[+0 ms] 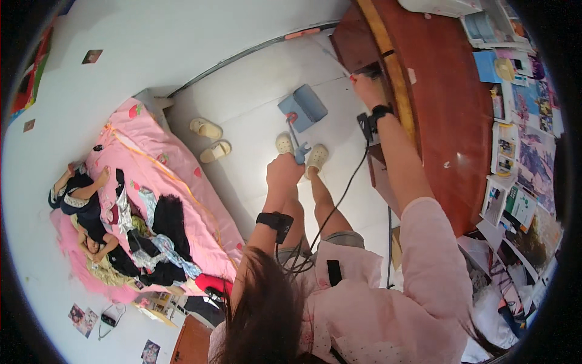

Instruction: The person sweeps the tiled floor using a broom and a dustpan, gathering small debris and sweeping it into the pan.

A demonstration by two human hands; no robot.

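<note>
My left hand [285,171] is closed around the upper end of a long-handled dustpan [311,104]. Its blue-grey pan rests on the floor beyond my feet, with a red patch where the handle joins. Farther off to the right, my right hand [368,91] grips a thin pale stick with a red part by the fingers, which looks like a broom handle [332,56]. The stick slants away toward an orange strip [303,33] at the foot of the far wall; whether the two are joined I cannot make out.
Beige slippers [206,128] lie on the tiled floor at left. A bed with a pink cover [194,176] holds piled clothes [170,224] and a person lying down [85,203]. Along the right runs a reddish-brown desk [448,121] with papers and boxes. Black cables [342,203] hang from my wrists.
</note>
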